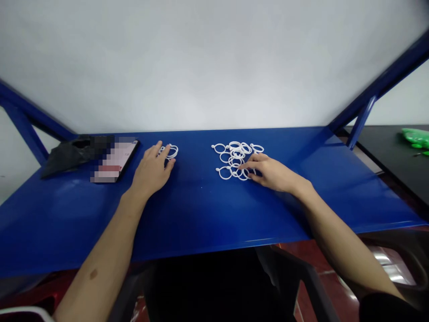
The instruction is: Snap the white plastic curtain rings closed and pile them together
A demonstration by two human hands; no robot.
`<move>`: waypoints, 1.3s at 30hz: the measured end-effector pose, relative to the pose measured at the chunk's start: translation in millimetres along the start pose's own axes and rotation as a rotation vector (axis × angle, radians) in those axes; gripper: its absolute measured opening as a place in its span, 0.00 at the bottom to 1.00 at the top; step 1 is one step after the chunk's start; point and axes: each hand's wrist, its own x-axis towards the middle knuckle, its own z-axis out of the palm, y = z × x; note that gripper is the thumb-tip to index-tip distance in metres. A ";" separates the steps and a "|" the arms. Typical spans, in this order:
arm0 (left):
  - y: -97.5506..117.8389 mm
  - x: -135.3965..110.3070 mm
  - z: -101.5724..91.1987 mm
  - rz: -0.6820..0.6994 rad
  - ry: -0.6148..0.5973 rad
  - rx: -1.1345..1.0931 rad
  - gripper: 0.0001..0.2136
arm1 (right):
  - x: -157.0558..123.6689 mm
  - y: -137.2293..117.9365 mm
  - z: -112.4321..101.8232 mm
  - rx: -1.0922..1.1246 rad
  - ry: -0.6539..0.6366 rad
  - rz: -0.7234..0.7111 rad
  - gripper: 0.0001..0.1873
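Note:
Several white plastic rings [234, 156] lie in a loose cluster on the blue table [201, 210], right of centre. My right hand [271, 173] rests at the cluster's right edge, its fingertips pinched on one ring [244, 172] near the front of the pile. A small stack of white rings [171, 151] sits further left. My left hand [152, 170] lies flat on the table with fingers spread, its fingertips touching that stack.
A phone [114, 160] lies at the left, beside a dark crumpled bag [69, 154]. Blue slanted frame struts [375, 91] rise at both sides. A black table with a green object [415, 137] stands to the right. A dark chair sits below the table's front edge.

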 end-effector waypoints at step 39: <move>75.9 -22.2 1.7 0.492 -0.007 -0.212 0.11 | 4.7 -41.2 19.2 -0.030 0.105 -0.101 0.12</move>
